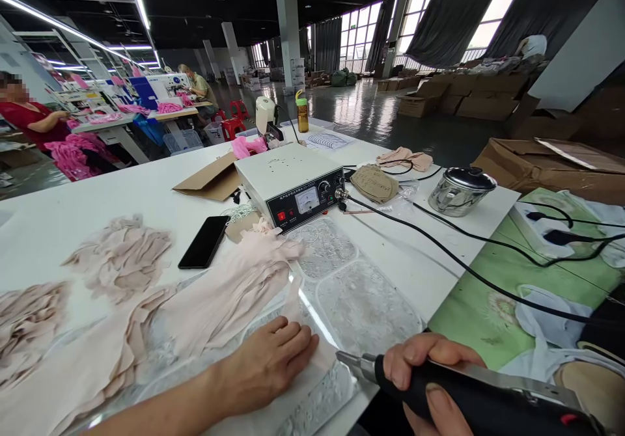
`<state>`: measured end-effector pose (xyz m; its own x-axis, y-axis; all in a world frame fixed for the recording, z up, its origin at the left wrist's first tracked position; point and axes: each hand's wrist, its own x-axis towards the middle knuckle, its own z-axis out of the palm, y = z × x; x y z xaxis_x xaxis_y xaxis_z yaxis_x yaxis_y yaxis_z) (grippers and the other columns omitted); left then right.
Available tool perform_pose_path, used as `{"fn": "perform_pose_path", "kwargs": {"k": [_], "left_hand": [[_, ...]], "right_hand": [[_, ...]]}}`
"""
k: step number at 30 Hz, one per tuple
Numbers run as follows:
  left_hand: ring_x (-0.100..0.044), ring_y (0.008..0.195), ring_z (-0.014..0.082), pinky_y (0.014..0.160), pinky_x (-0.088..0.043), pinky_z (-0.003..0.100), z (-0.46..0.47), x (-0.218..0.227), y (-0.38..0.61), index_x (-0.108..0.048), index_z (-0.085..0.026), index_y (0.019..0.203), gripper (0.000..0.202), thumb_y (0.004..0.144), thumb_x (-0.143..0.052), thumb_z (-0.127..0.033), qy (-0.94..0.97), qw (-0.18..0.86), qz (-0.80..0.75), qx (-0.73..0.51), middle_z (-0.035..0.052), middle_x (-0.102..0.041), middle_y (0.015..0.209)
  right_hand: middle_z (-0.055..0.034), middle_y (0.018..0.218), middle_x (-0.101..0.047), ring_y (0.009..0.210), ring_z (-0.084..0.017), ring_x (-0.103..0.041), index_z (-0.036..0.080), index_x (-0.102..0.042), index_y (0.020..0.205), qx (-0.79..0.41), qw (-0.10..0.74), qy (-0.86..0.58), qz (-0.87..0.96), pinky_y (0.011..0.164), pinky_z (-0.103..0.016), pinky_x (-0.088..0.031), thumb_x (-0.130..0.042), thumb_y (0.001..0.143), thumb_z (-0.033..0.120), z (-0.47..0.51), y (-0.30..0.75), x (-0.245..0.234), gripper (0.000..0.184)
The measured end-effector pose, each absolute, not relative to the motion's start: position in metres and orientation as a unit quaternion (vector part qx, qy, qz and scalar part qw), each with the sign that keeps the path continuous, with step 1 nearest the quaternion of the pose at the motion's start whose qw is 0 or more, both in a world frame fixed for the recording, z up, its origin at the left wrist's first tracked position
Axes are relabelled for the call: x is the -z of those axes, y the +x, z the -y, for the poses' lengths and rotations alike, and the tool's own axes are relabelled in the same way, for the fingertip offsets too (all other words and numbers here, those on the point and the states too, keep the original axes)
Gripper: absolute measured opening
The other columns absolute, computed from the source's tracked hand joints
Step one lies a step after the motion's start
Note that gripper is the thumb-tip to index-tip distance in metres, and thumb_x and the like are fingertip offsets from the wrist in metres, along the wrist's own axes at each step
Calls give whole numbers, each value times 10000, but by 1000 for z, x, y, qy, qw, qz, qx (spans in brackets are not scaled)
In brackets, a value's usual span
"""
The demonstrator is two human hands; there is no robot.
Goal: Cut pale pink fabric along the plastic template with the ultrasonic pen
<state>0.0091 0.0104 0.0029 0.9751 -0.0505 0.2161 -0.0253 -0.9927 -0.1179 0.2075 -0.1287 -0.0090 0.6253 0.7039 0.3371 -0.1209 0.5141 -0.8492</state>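
My left hand lies flat, fingers stretched out, pressing on a pale pink fabric piece spread over clear plastic sheets on the white table. My right hand is wrapped around a black handheld tool whose metal tip points left toward the fabric's edge, just right of my left fingers. A black cable runs from the tool's side to a white control box with a dial and knobs.
Piles of pink fabric pieces lie at the left, beside a black phone. A steel pot, beige cloth, cardboard and a bottle stand further back. A green printed sheet hangs at the right. Other people sit at sewing tables far left.
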Motion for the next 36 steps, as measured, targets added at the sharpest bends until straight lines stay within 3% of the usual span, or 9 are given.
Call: {"fn": "perform_pose_path", "kwargs": {"k": [7,15,19,24,36], "left_hand": [[-564,767,179,666,-473,323,-11,-7,10,-586,-25,1171,328,1015,-300,-58,-987,73,-62,125,165,-641,1065],[-584,851,232,679,-481,366,-11,-2,7,-554,11,1206,359,967,-289,-21,-992,52,-27,115,210,-631,1083],[-587,869,211,696,-500,351,-11,-6,8,-556,-16,1221,366,993,-270,-27,-989,62,-41,124,211,-622,1160],[-590,834,179,685,-501,314,-9,-10,9,-597,-37,1163,360,1018,-268,-34,-986,67,-73,133,170,-656,1099],[-602,804,209,657,-492,337,-10,-8,11,-558,9,1186,350,1003,-262,-31,-989,40,-55,129,183,-655,998]], "right_hand": [[3,818,-472,607,-144,-532,283,-516,964,-264,811,-410,325,559,-362,-514,-545,898,316,127,202,11,79],[8,802,-469,607,-145,-526,294,-524,959,-273,815,-401,317,550,-345,-501,-554,887,299,127,200,5,78],[4,795,-480,594,-145,-523,290,-530,951,-261,818,-401,319,541,-350,-506,-569,883,313,126,202,7,82],[1,793,-484,601,-147,-527,278,-522,924,-271,818,-406,303,543,-357,-514,-569,889,324,126,200,7,75],[6,807,-513,631,-146,-551,273,-500,953,-293,806,-393,332,573,-349,-524,-547,896,326,128,206,15,91]]}}
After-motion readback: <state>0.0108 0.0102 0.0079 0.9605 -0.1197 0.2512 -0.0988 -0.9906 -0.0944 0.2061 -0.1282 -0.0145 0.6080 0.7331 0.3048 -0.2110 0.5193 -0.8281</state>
